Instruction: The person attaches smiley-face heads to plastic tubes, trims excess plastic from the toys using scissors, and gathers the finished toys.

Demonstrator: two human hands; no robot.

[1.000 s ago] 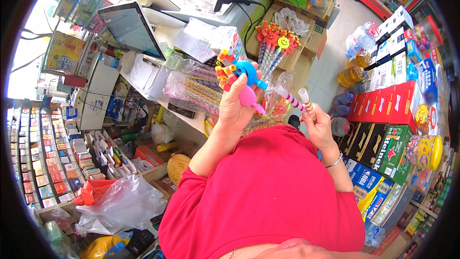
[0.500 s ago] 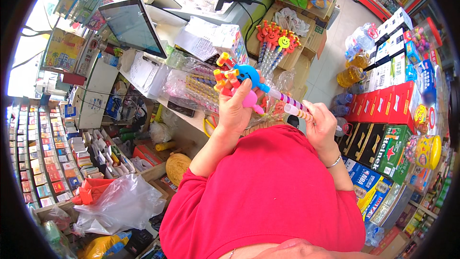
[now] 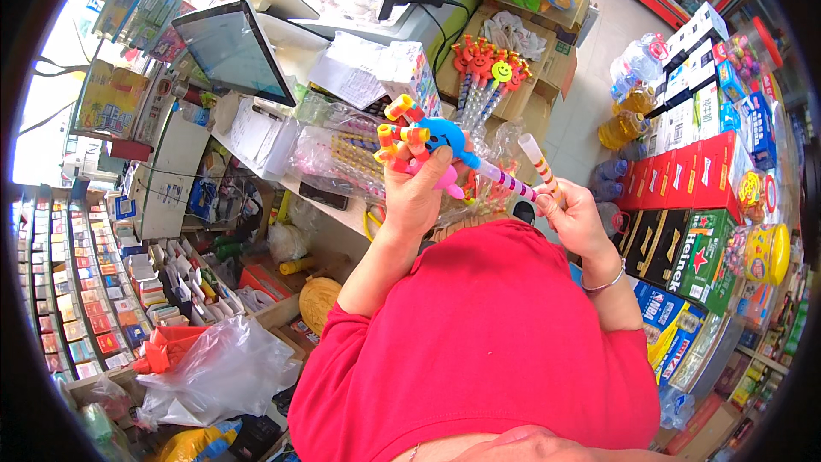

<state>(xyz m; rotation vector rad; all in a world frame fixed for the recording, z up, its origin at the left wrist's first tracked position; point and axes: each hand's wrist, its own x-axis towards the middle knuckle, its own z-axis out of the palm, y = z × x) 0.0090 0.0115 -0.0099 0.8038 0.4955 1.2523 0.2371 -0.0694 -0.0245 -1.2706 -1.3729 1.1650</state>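
Observation:
My left hand [image 3: 412, 204] is closed around a blue smiley toy head [image 3: 445, 133] and a pink toy head [image 3: 444, 181]. Orange-and-yellow tube pieces [image 3: 402, 108] stick out from their tops. From the blue head, a clear tube with purple stripes [image 3: 510, 181] runs down to the fingertips of my right hand [image 3: 576, 219]. That hand also grips a clear tube with orange-brown stripes [image 3: 538, 161], tilted upward, its free whitish end apart from both heads. Whether the purple-striped tube is pinched or only touched by the right fingers is hard to see.
On the counter, a plastic bag of striped tubes [image 3: 338, 154] lies beside a tablet screen [image 3: 235, 50]. Smiley-headed sticks [image 3: 501, 74] rest on cardboard further back. Stacked drink cartons [image 3: 684, 184] line the right; a crumpled clear bag [image 3: 218, 372] sits lower left.
The orange-striped tube has swung from lying alongside the purple-striped one to pointing upward. My right hand has turned and shifted slightly down. My left hand keeps hold of the toy heads.

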